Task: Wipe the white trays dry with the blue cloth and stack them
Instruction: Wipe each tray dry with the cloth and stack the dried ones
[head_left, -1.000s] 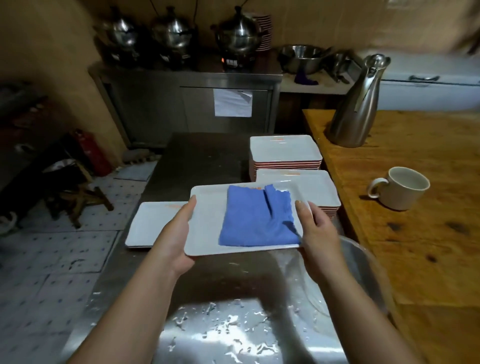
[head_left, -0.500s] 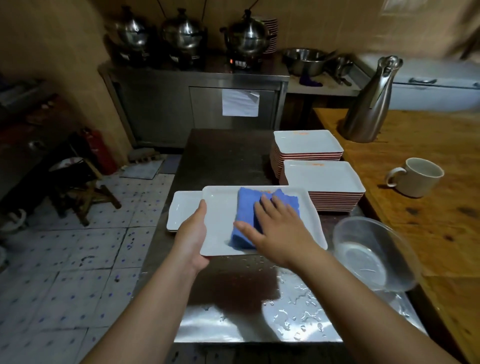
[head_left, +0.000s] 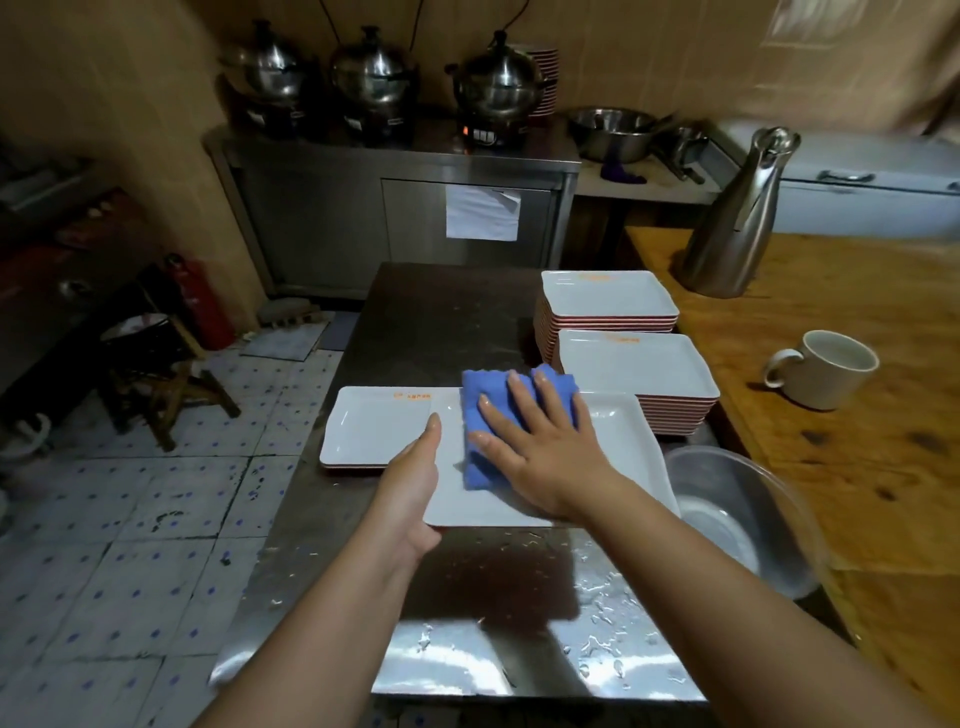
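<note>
I hold a white tray (head_left: 623, 447) above the wet steel counter. My left hand (head_left: 413, 483) grips its left edge, thumb on top. The folded blue cloth (head_left: 480, 415) lies on the tray, and my right hand (head_left: 540, 441) presses flat on it with fingers spread. Another white tray (head_left: 374, 426) lies on the counter to the left, partly under the held one. Two stacks of white trays (head_left: 636, 364) (head_left: 605, 293) stand behind on the right.
A clear bowl (head_left: 743, 519) with water sits at the right of the steel counter (head_left: 493, 597). A white mug (head_left: 826, 369) and a steel jug (head_left: 737, 218) stand on the wooden table. Pots line the back cabinet. The tiled floor drops off to the left.
My right hand left the tray's right edge and came down onto the blue cloth, then slid it toward the tray's far side. The left hand kept its grip.
</note>
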